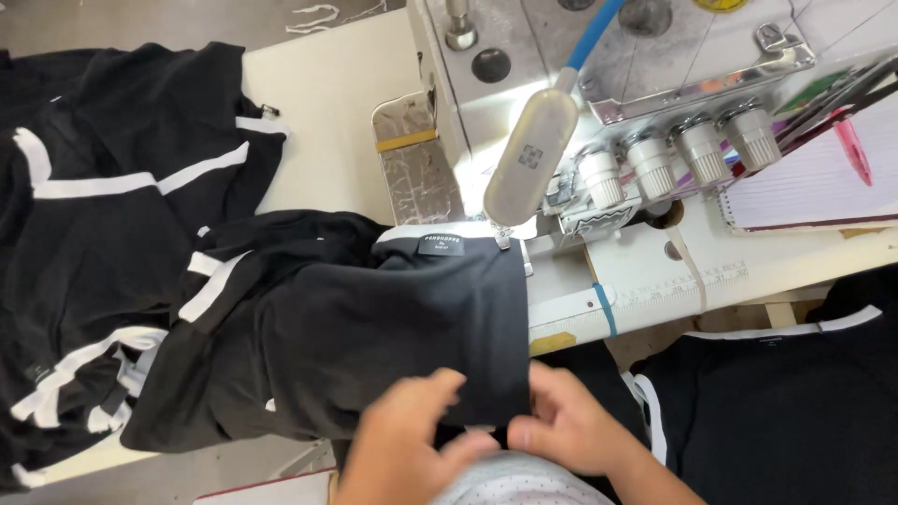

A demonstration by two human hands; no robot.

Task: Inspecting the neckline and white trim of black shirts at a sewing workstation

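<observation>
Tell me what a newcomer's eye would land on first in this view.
First the black garment spread mid-table, its white-edged top tucked under the sewing machine at the top, where a lamp shines on the needle area. At the bottom, the left hand and right hand pinch its lower edge. More black pieces with white stripes are heaped at left.

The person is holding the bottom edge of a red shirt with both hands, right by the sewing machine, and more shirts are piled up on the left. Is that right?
Not quite: the shirt is black with white trim, not red. The head view shows the left hand and the right hand pinching its near edge in front of the sewing machine, and the pile of black and white shirts lies to the left.
</observation>
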